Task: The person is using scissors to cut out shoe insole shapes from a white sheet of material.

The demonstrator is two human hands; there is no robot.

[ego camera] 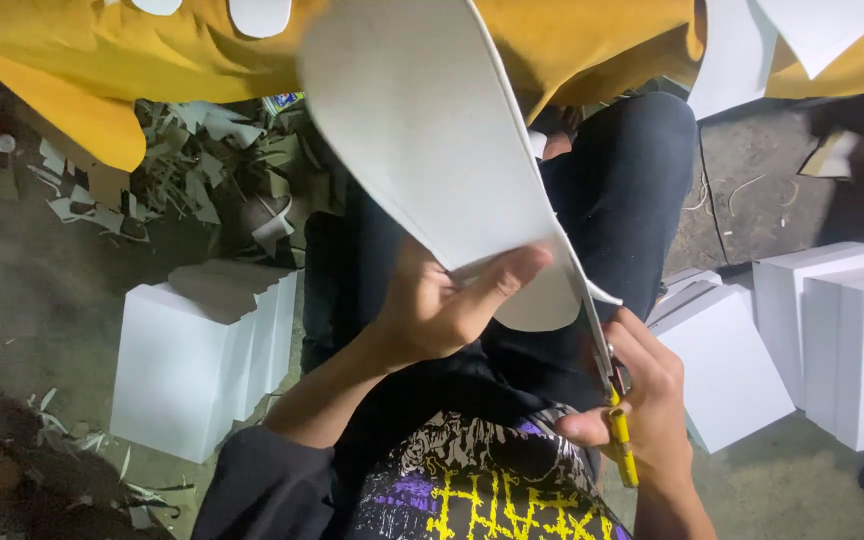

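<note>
While the left hand (442, 310) pinches the curved white sheet (422, 150) above the lap, the right hand (647, 400) is closed around yellow-handled scissors (617, 425) at the sheet's edge.

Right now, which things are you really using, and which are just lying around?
In use:
- left hand, holding the white sheet
- right hand, working the yellow-handled scissors along the sheet's edge

Lying about:
- white stacks on the left
- white boxes on the right
- paper scraps
- yellow cloth
</note>
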